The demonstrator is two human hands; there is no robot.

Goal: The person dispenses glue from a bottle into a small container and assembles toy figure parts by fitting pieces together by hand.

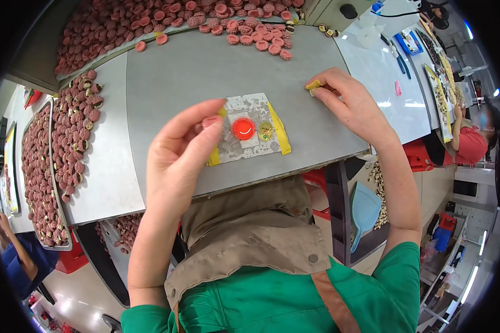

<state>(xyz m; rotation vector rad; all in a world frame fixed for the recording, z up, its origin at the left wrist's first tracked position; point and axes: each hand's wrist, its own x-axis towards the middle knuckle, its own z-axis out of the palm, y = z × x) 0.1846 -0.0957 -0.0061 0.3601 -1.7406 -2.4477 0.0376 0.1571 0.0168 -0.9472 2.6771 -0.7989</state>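
My left hand (178,145) is closed, pinching a small pink bumpy round piece (210,121) between thumb and fingertips. It is held up beside the left edge of a pale, worn square sheet (248,102), stuck to the grey tabletop with yellow tape (280,129). On that sheet lie a glossy red round piece (243,129) and a small gold-green disc (265,132). Farther right, my right hand (353,102) has its thumb and fingers together around a small yellow piece (313,85), whose exact kind I cannot make out.
Heaped pink bumpy caps (150,25) line the table's back, several loose ones (261,41) nearer. A tray (39,166) at left holds pink pieces with dark-and-cream undersides. Pliers (401,62) lie at right. Below hangs a light-blue dustpan (365,208). A co-worker (475,136) sits right.
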